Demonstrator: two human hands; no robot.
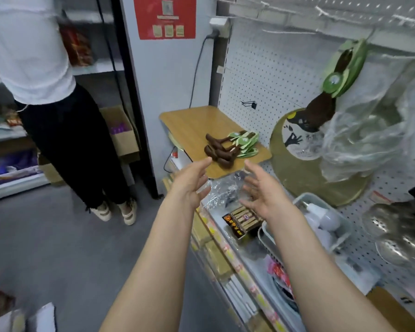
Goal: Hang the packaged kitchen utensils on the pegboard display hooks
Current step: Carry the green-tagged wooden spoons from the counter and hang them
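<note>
A pile of dark wooden utensils with green card sleeves (228, 147) lies on a small wooden table (189, 125) against the white pegboard (261, 75). Several more of the same utensils (338, 75) hang from a hook high on the pegboard at the right. A short black hook (249, 104) sticks out of the pegboard above the table and carries nothing. My left hand (192, 183) and my right hand (261, 190) are both stretched out with fingers spread, just in front of the table's near edge, holding nothing.
A person in a white top and black trousers (58, 116) stands at shelves on the left. A round green board (304, 171) leans on the pegboard under clear plastic bags (374, 130). Below my hands a shelf holds a box of sticks (242, 221), a basket of bulbs (321, 219) and metal strainers (393, 236).
</note>
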